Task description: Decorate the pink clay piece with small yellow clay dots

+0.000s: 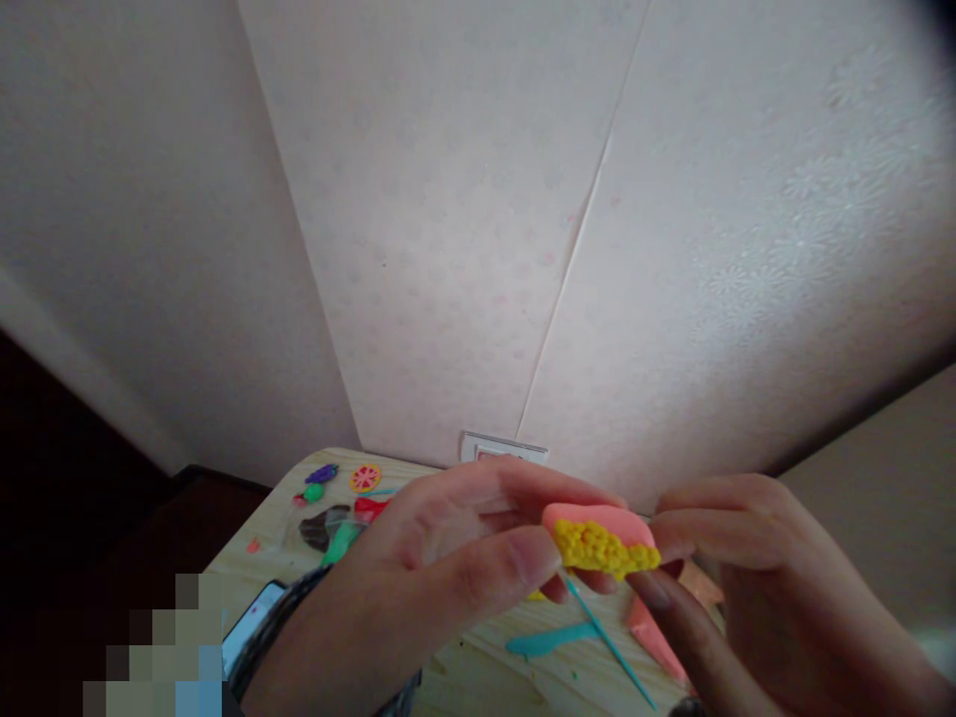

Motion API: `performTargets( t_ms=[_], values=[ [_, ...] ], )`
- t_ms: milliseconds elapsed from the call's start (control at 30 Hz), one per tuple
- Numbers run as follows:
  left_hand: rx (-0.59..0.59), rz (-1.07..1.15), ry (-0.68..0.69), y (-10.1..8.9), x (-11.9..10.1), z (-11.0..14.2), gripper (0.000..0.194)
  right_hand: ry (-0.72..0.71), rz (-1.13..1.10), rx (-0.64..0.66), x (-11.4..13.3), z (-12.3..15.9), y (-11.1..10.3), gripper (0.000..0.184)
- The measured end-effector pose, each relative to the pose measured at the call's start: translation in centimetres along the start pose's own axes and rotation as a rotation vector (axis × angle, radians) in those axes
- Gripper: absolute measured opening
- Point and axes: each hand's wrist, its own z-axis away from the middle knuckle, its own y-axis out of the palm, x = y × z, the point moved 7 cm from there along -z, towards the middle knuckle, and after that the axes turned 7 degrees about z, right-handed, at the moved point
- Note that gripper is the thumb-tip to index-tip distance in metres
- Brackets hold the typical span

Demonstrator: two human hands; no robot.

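Note:
A pink clay piece (597,516) with a bumpy mass of small yellow beads (601,548) along its near side is held up above the table. My left hand (455,568) grips its left end, thumb in front and fingers behind. At the right end, my right hand (762,588) pinches it between thumb and fingers. Below the hands lie a turquoise knife-shaped clay tool (553,639) and a thin turquoise stick (616,652). Pink clay in a wrapper (657,637) is partly hidden under my right hand.
On the wooden table (463,687) at left are a phone (254,622), a purple clay piece (323,474), a citrus-slice clay disc (365,479), a green ball (314,492), and brown (321,528) and green clay (342,543) in bags. A wall rises behind, with a socket plate (504,446).

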Motion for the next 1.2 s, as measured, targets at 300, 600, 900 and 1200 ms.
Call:
performTargets(
  t_ms=[300,600,900,1200],
  values=[
    [0.002,-0.029,0.001,-0.04,-0.08,-0.05,0.015,-0.044,0.006,0.045,0.27,0.13,0.03,0.023],
    [-0.026,-0.025,-0.009,0.03,0.04,0.12,0.014,-0.006,0.026,0.009,0.52,-0.05,-0.34,0.018],
    [-0.017,-0.048,0.01,-0.07,-0.4,0.05,0.015,0.047,0.023,0.02,0.52,-0.57,-0.26,0.016],
    [-0.093,-0.056,-0.016,-0.89,-0.11,0.55,0.018,0.196,-0.015,-0.045,-0.25,-0.12,0.28,0.013]
  ],
)
